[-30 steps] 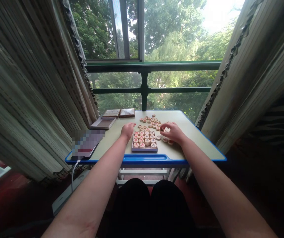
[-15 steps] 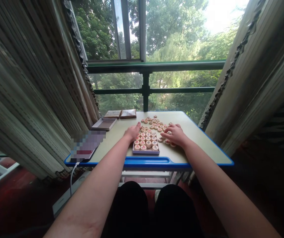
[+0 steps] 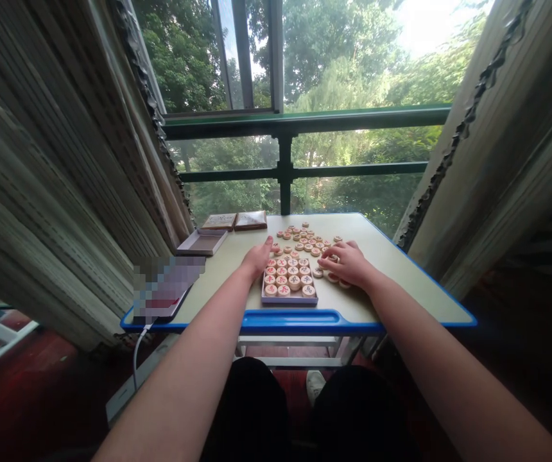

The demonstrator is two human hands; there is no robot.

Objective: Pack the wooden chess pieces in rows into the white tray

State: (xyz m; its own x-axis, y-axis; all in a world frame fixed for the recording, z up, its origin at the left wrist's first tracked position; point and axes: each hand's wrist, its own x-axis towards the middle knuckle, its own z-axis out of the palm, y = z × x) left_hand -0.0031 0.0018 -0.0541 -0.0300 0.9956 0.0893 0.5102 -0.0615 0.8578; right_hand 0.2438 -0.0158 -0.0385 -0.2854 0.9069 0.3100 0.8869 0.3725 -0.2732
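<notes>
tray (image 3: 289, 299) packed with chess discs | left hand (image 3: 257, 258) flat against tray's left rim, grip released | right hand (image 3: 349, 263) on loose discs (image 3: 318, 273) just right of tray, grip curled, cannot tell if it's holding one

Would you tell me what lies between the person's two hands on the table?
The head view shows a tray of round wooden pieces between the left hand and right hand.

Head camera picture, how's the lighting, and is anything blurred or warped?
Head view: backlit through the window, with the sky blown white at top right; the curtains bow outward from wide-lens distortion; a pixelated patch covers the phone; marks on the pieces in the tray are too small to read.
</notes>
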